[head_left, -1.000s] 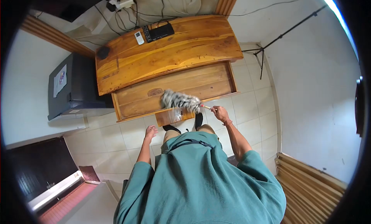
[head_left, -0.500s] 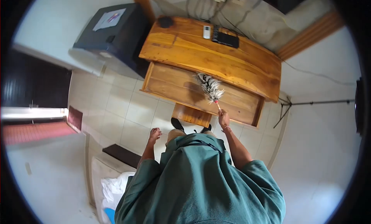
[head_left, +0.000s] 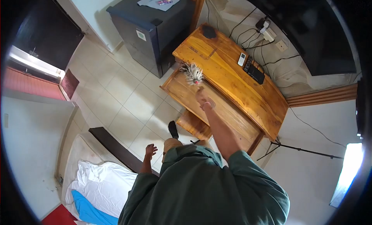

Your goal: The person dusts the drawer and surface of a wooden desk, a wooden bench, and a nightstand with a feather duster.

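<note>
My right hand (head_left: 202, 97) is closed round the handle of a feather duster (head_left: 192, 74), and the arm reaches forward over the open drawer (head_left: 228, 115). The duster's grey and white feathers lie at the drawer's left end, by the edge of the wooden table (head_left: 224, 66). Most of the handle is hidden by my fingers; a red collar shows below the feathers. My left hand (head_left: 151, 150) hangs at my side above the tiled floor with its fingers apart, holding nothing.
A dark small fridge (head_left: 135, 35) stands left of the table, with paper on top. A white remote (head_left: 242, 59) and a black device (head_left: 255, 74) lie on the table. A television (head_left: 302, 31) hangs behind. A tripod (head_left: 294, 147) is at right, a bed (head_left: 69, 155) at left.
My right hand has carried the duster from the middle of the drawer to its left end. My view has turned, so the table appears more slanted. The left hand stays low and empty.
</note>
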The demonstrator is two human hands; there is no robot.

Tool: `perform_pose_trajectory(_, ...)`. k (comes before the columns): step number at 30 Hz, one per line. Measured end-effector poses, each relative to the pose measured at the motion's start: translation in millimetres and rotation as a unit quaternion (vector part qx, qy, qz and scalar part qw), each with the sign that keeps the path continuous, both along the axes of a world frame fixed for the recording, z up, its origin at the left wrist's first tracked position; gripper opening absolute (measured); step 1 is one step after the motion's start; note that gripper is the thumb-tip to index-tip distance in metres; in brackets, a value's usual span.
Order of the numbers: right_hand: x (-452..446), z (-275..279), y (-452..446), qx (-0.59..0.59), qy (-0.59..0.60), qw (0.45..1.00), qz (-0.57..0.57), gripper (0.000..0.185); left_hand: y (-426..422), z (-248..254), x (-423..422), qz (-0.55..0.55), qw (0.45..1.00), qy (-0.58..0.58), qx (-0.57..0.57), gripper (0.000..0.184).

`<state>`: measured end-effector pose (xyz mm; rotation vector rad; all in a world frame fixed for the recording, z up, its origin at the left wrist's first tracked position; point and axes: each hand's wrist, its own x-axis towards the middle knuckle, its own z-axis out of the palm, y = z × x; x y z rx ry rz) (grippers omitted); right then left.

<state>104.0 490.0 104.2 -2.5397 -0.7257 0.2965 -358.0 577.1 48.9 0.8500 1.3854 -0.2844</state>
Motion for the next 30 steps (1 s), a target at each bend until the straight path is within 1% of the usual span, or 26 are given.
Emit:
perform_pose_trajectory(1,-9.2,-11.8,15.6,-0.013,-0.063,0.997,0.032,0.019,2.3,-1.2,-4.3,0.008,1.0,0.002,-0.006,0.046)
perform_pose_trajectory(3,-47.5,18.9,54.4,0.032,0.049,0.995,-0.076,0.019,7.8,-9.4,-12.2,0.007,1.0,0.006,-0.018,0.046)
perform_pose_trajectory(6,-96.9,53.5,53.4,0.001,0.085,0.996,-0.026,0.024,17.4,-23.3,-18.2,-0.016,0.999,0.011,-0.033,0.046)
perform_pose_trajectory(9,-120.0,88.0,8.2,0.044,-0.045,0.99,0.124,0.03,35.4,-37.2,-8.0,-0.068,0.996,0.008,-0.054,0.043)
perform_pose_trajectory(10,-113.0,85.8,-11.1,0.045,0.047,0.992,0.108,0.03,41.2,-43.5,-2.7,-0.09,0.995,0.012,-0.04,0.041)
perform_pose_trajectory(11,-110.7,93.0,-33.0,0.044,0.102,0.992,0.067,0.03,47.5,-66.2,-3.5,-0.093,0.995,0.007,-0.046,0.038)
perform_pose_trajectory(12,-108.6,99.7,-55.3,0.043,0.153,0.987,0.022,0.031,53.1,-63.3,3.7,-0.114,0.993,0.005,-0.036,0.037)
perform_pose_trajectory(13,-107.4,118.0,-63.9,0.044,0.161,0.985,-0.044,0.031,63.6,-59.7,18.5,-0.134,0.991,0.0,-0.023,0.035)
perform_pose_trajectory(16,-122.8,121.1,-86.6,0.018,0.122,0.984,-0.126,0.03,85.4,-69.2,48.6,-0.157,0.987,-0.045,-0.002,0.032)
perform_pose_trajectory(19,-150.6,111.3,-99.4,0.052,0.126,0.99,-0.036,0.028,103.8,-89.1,86.3,-0.24,0.969,-0.057,0.028,0.032)
perform_pose_trajectory(20,-164.9,121.9,-97.7,0.054,0.113,0.992,-0.032,0.027,102.4,-74.0,100.3,-0.261,0.961,-0.06,0.07,0.031)
perform_pose_trajectory(21,-179.0,137.8,-92.8,0.054,0.1,0.993,-0.026,0.026,101.8,-62.6,113.7,-0.271,0.957,-0.057,0.087,0.033)
perform_pose_trajectory(23,-208.7,140.7,-96.8,0.027,0.107,0.991,-0.07,0.028,101.7,-48.1,129.7,-0.289,0.95,-0.079,0.086,0.032)
perform_pose_trajectory(25,-237.4,118.6,-125.1,0.039,0.061,0.99,-0.124,0.031,95.8,-32.8,140.4,-0.303,0.943,-0.101,0.091,0.032)
perform_pose_trajectory(27,-269.3,107.3,-169.6,-0.003,0.153,0.964,-0.217,0.03,89.0,-26.2,132.5,-0.321,0.936,-0.113,0.09,0.032)
perform_pose_trajectory(29,-303.8,87.9,-229.5,0.04,0.118,0.945,-0.302,0.031,87.2,-27.8,126.6,-0.343,0.928,-0.12,0.084,0.032)
perform_pose_trajectory(30,-323.0,77.8,-261.5,0.063,0.097,0.932,-0.343,0.032,85.7,-18.6,117.1,-0.355,0.924,-0.112,0.088,0.031)
